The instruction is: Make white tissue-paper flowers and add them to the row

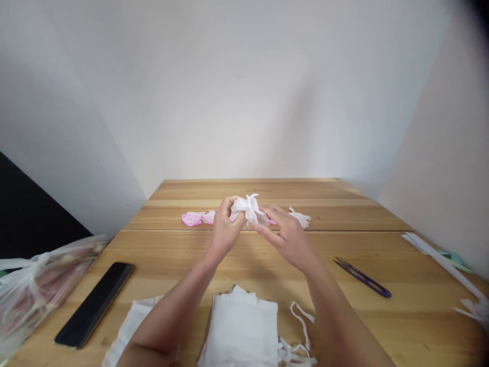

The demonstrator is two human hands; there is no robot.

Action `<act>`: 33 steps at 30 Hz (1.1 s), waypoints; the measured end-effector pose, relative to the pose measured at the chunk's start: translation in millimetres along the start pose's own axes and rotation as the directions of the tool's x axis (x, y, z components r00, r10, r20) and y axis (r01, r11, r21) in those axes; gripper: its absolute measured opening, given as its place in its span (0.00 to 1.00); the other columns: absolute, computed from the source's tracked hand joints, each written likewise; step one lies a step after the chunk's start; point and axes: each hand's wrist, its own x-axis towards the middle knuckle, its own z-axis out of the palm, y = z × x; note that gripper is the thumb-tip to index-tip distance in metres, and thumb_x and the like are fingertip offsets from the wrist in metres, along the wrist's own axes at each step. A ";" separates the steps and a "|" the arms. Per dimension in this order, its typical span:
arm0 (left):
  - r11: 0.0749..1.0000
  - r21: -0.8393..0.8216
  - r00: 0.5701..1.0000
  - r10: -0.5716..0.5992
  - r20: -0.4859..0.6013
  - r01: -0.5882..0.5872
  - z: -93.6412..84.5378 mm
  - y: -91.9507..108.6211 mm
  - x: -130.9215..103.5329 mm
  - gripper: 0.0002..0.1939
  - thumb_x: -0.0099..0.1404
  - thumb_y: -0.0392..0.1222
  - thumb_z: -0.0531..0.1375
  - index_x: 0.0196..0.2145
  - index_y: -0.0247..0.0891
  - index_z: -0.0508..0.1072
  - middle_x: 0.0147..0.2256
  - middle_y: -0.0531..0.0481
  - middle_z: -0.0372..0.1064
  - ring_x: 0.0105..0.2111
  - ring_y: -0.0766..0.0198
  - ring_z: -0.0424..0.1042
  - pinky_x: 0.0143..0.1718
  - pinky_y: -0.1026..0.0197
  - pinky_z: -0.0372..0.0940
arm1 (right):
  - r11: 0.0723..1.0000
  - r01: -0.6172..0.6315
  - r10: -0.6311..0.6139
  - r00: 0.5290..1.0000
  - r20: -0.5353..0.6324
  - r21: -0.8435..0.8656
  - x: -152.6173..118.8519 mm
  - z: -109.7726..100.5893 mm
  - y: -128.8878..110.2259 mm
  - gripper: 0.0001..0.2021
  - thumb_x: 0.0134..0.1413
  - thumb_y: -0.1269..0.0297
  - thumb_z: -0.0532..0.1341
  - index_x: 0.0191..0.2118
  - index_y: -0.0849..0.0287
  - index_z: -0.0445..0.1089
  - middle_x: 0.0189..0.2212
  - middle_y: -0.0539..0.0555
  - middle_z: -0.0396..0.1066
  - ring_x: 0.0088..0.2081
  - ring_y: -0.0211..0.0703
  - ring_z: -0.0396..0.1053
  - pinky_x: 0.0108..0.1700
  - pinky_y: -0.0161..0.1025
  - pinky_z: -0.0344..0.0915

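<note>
A gathered white tissue-like bundle (249, 208), with ruffled ends and a tied-looking middle, is up in front of me over the wooden table (282, 265). My left hand (228, 220) pinches its left side between thumb and fingers. On the bundle's right side, my right hand (284, 232) has its fingers spread, the fingertips at the edge of the material. Behind my hands lie pink-and-white crumpled pieces (192, 218) and a white gathered piece (300, 218). Nearer to me is a stack of white sheets (244, 326), with thin white strips (303, 326) at its right.
A black phone (94, 305) and a clear plastic bag (46, 285) are at the left. Purple-handled snips (362, 277) lie at the right, blades pointing back left. Another white sheet (132, 326) is partly under my left arm. White strips (446, 262) lie along the right edge.
</note>
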 end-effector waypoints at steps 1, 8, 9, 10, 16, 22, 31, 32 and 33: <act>1.000 -0.003 1.000 0.002 0.006 -0.002 0.0 0.3 -0.3 0.11 0.56 0.34 0.57 0.38 0.37 0.68 0.34 0.53 0.69 0.32 0.68 0.67 0.35 0.67 0.62 | 1.000 -0.007 0.007 1.000 0.015 -0.002 0.2 -0.7 0.1 0.14 0.62 0.55 0.58 0.49 0.54 0.69 0.45 0.53 0.72 0.45 0.45 0.68 0.46 0.41 0.62; 0.996 -0.091 0.997 -0.013 0.078 0.020 -1.2 1.3 -3.7 0.15 0.59 0.38 0.59 0.45 0.38 0.68 0.37 0.50 0.72 0.35 0.66 0.71 0.35 0.66 0.64 | 0.997 -0.072 0.072 0.997 0.018 -0.037 0.5 -0.5 -0.3 0.11 0.61 0.54 0.58 0.42 0.55 0.68 0.40 0.52 0.72 0.42 0.45 0.67 0.43 0.39 0.60; 0.994 -0.099 0.996 -0.029 0.089 0.038 -1.1 1.9 -4.2 0.15 0.60 0.39 0.59 0.45 0.38 0.68 0.36 0.51 0.72 0.34 0.66 0.71 0.33 0.67 0.64 | 0.996 -0.076 0.077 0.997 0.012 -0.037 0.4 0.0 -0.4 0.11 0.61 0.54 0.58 0.41 0.55 0.68 0.39 0.52 0.71 0.41 0.45 0.67 0.42 0.39 0.60; 0.994 -0.102 0.994 -0.041 0.096 0.051 -0.8 2.6 -4.8 0.15 0.60 0.39 0.60 0.45 0.38 0.68 0.35 0.51 0.72 0.33 0.66 0.71 0.32 0.67 0.64 | 0.996 -0.079 0.079 0.997 0.006 -0.036 0.4 0.6 -0.4 0.10 0.61 0.55 0.58 0.40 0.56 0.68 0.37 0.52 0.71 0.40 0.44 0.66 0.41 0.39 0.60; 0.997 -0.062 0.995 -0.040 0.094 0.046 0.5 3.8 -6.5 0.14 0.60 0.41 0.62 0.44 0.38 0.70 0.38 0.49 0.75 0.38 0.64 0.74 0.36 0.67 0.65 | 0.997 -0.058 0.053 0.995 -0.083 -0.053 1.2 2.6 2.2 0.13 0.63 0.59 0.53 0.27 0.56 0.61 0.25 0.48 0.65 0.29 0.39 0.61 0.33 0.36 0.54; 0.998 -0.046 0.997 -0.031 0.070 0.034 -3.0 2.4 -4.3 0.12 0.64 0.46 0.58 0.42 0.37 0.71 0.34 0.50 0.73 0.31 0.67 0.70 0.30 0.68 0.62 | 0.997 -0.044 0.037 0.991 -0.126 -0.060 2.1 2.6 4.5 0.15 0.63 0.62 0.52 0.24 0.56 0.55 0.21 0.46 0.59 0.25 0.37 0.57 0.30 0.35 0.52; 0.999 -0.027 0.999 -0.028 0.039 0.029 -3.6 -2.8 -1.6 0.07 0.62 0.42 0.58 0.36 0.37 0.69 0.31 0.53 0.70 0.30 0.68 0.68 0.32 0.67 0.62 | 0.998 -0.055 0.055 0.993 -0.102 -0.001 1.2 -3.0 4.4 0.15 0.63 0.52 0.54 0.38 0.57 0.72 0.30 0.49 0.73 0.32 0.40 0.68 0.36 0.36 0.61; 1.000 -0.012 0.999 -0.017 0.035 0.017 -3.1 -3.1 -1.7 0.06 0.62 0.41 0.58 0.36 0.37 0.69 0.32 0.53 0.71 0.31 0.67 0.69 0.33 0.67 0.62 | 0.998 -0.055 0.055 0.993 -0.106 0.009 1.2 -3.6 4.5 0.15 0.63 0.52 0.54 0.42 0.56 0.72 0.32 0.50 0.74 0.34 0.41 0.69 0.37 0.36 0.61; 1.000 0.005 0.999 -0.010 0.034 0.010 -2.6 -3.0 -2.1 0.06 0.61 0.40 0.58 0.36 0.37 0.69 0.32 0.53 0.71 0.32 0.67 0.69 0.34 0.67 0.62 | 0.999 -0.052 0.053 0.992 -0.113 0.014 1.3 -3.8 4.5 0.16 0.63 0.52 0.54 0.45 0.56 0.72 0.34 0.50 0.75 0.35 0.42 0.69 0.38 0.36 0.62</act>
